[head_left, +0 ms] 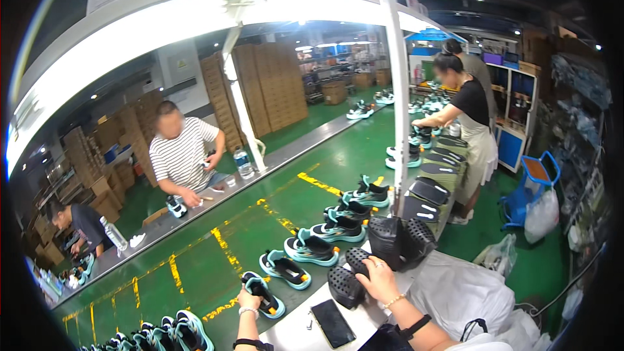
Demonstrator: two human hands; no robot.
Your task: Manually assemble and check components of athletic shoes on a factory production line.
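My left hand grips the heel collar of a black and light-blue sneaker at the near edge of the green work surface. With fingers bent over its top, my right hand holds a black perforated, rounded piece, whose exact kind I cannot make out. A similar perforated piece sits just to its left. Between my hands a dark phone lies on a white tabletop. Beyond my left hand stands another sneaker, with several more in a row running off to the far right.
Many sneakers crowd the lower left. A black bin-like block and dark pads stand right of the row. Grey-white sheeting lies beside my right arm. A white post rises ahead. Co-workers work across the line and at far right.
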